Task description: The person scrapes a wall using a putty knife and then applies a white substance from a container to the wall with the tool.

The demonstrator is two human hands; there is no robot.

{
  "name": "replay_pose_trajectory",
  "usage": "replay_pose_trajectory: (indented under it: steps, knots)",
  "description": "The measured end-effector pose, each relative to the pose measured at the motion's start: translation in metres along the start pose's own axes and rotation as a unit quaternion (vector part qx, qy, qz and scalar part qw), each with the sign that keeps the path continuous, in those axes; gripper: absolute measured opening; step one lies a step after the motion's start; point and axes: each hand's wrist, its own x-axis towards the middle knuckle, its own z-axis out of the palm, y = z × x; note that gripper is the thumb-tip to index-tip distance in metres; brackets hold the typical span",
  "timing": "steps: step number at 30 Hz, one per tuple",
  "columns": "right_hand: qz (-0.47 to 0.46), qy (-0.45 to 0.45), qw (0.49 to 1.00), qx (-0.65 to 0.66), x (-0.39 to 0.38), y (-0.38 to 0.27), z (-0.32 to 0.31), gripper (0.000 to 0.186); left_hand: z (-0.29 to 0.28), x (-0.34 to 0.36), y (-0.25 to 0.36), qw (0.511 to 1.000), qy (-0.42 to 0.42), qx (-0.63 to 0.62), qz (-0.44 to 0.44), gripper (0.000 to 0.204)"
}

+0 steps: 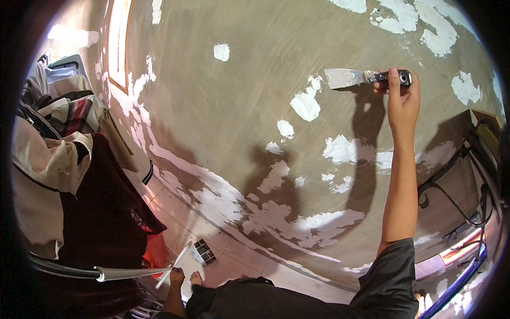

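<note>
My right hand is raised at the wall, closed round the dark handle of a putty knife. The knife's wide, pale-smeared blade points left, close to the wall and above some white filler patches. The wall is grey-brown, with more white patches scattered over it. Low at the left, my left hand is closed beside a thin white strip or edge. What its fingers hold is too small and partly hidden to make out.
Clothes hang on a rack at the left, its pale rail reaching toward my left hand. A black-and-white object lies low near my bare foot. Dark straps and a bag-like thing are at the right. A narrow window is at upper left.
</note>
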Motion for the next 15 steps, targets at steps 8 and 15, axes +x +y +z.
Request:
replay_pose_trajectory:
  steps: [8,15]
  knots:
    - [0.007,-0.026,0.999,-0.042,0.020,-0.002,0.024,0.026,0.000,-0.013,-0.008,0.922,-0.212,-0.119,-0.301,0.034]
    - [0.045,-0.063,0.995,-0.057,0.025,0.014,0.033,0.030,0.008,-0.014,-0.011,0.904,-0.144,-0.238,-0.325,0.036]
